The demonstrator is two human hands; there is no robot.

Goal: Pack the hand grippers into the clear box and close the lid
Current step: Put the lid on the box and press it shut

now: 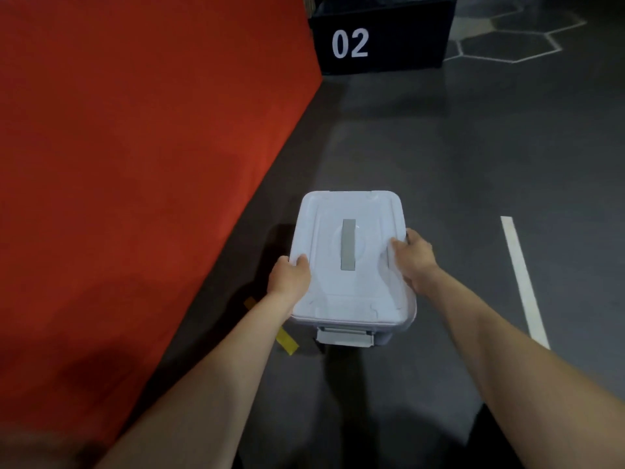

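Note:
The clear box (348, 335) is below me over the grey floor, with its white lid (345, 299) on top. A grey handle (348, 244) lies flat along the lid's middle. My left hand (291, 275) grips the lid's left edge, thumb on top. On the right edge, my right hand (417, 258) holds the box the same way. A grey latch (345, 335) shows on the near end. The lid hides the inside, and no hand grippers are visible.
A red-covered table (135, 147) fills the left side. A black crate marked 02 (378, 35) stands on the floor at the back. Yellow tape (286, 340) and a white floor line (522, 279) flank the box.

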